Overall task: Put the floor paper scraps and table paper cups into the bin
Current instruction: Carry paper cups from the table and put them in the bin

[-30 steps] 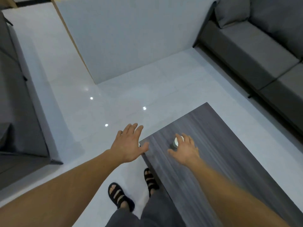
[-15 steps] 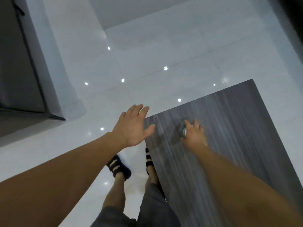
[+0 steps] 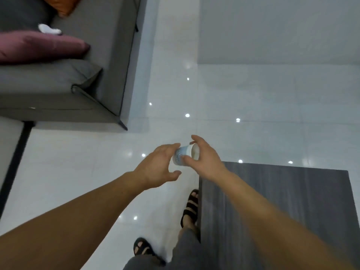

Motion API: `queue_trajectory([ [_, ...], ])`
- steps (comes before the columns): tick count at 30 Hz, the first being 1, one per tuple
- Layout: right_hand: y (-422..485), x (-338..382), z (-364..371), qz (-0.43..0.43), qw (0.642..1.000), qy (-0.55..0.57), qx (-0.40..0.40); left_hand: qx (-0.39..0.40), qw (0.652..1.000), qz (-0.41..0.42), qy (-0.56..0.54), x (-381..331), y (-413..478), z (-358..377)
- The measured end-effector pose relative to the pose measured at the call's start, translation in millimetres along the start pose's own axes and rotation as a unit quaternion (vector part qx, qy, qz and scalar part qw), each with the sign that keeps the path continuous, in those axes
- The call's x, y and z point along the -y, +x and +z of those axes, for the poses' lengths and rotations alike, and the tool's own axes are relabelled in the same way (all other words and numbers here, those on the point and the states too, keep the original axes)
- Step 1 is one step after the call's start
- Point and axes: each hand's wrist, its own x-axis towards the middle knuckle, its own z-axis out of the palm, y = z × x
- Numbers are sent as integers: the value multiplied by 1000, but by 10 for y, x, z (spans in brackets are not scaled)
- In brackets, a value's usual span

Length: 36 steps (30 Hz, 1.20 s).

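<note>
The sofa (image 3: 109, 55) stands far left, a cushion (image 3: 39, 45) on it; the table (image 3: 292, 211) near right; the paper cup (image 3: 183, 155) between them, in the right hand (image 3: 207, 162).

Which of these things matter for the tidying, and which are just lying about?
Job: paper cup, gripped by the right hand; left hand, open beside it; dark table.
Lying about: grey sofa, pink cushion, orange cushion, small white thing on the sofa. No bin shows.

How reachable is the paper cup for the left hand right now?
Likely yes: the left hand is open right beside the paper cup, with nothing between them. The right hand grips the cup near its rim, leaving the base end free.
</note>
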Motion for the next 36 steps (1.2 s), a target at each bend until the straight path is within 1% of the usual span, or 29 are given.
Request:
queue_trajectory([
  [3, -61, 608, 266, -55, 994, -39, 81, -73, 996, -13, -47, 225, -491, -269],
  [6, -240, 1170, 671, -107, 982, -75, 133, -142, 985, -29, -92, 508, -1069, -441],
  [9, -511, 1653, 1180, -142, 965, -81, 203, -211, 965, -86, -131, 936, -1785, -445],
  [11, -759, 1913, 1590, -162, 954, -92, 235, -250, 944, -142, -162, 1271, -2362, -340],
  [13, -1035, 2115, 2062, -184, 942, -123, 253, -292, 916, -198, -192, 1598, -3024, -168],
  [17, -1654, 2405, 3140, -223, 899, -222, 304, -359, 853, -305, -226, 2095, -4457, 276],
  [19, -1985, 2553, 3708, -244, 869, -264, 341, -396, 813, -357, -235, 2281, -5139, 482],
  [22, -2472, 2776, 4565, -285, 816, -307, 399, -455, 737, -428, -258, 2537, -6061, 769],
  [25, -2963, 2943, 5346, -323, 752, -350, 456, -500, 664, -486, -272, 2733, -6833, 1081],
  [29, -3557, 3082, 6282, -371, 660, -393, 522, -544, 569, -540, -297, 3008, -7734, 1436],
  [31, -3784, 3161, 6729, -396, 618, -413, 540, -551, 536, -567, -297, 3173, -8139, 1547],
  [36, -4317, 3492, 7920, -472, 513, -453, 556, -548, 468, -633, -282, 3535, -9072, 1746],
])
